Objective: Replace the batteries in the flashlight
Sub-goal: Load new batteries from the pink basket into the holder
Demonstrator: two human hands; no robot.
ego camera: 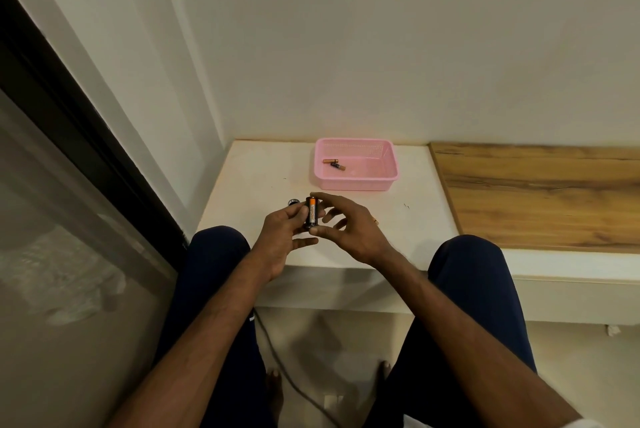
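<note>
White ledge (381,216), battery holder (311,216) seemingly between fingers (320,230)

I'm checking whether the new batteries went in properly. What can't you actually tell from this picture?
- Flashlight: head view, mostly hidden behind the left hand.
- Battery holder: pinched by the right hand, too small to count cells.
- Two batteries in the pink basket: labels too small.

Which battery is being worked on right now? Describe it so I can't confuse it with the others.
Start at the white tabletop, then come nearer than the pink basket to the two hands. The battery stands upright, pinched between them. Unlike the two batteries lying loose in the basket, it is held.
</note>
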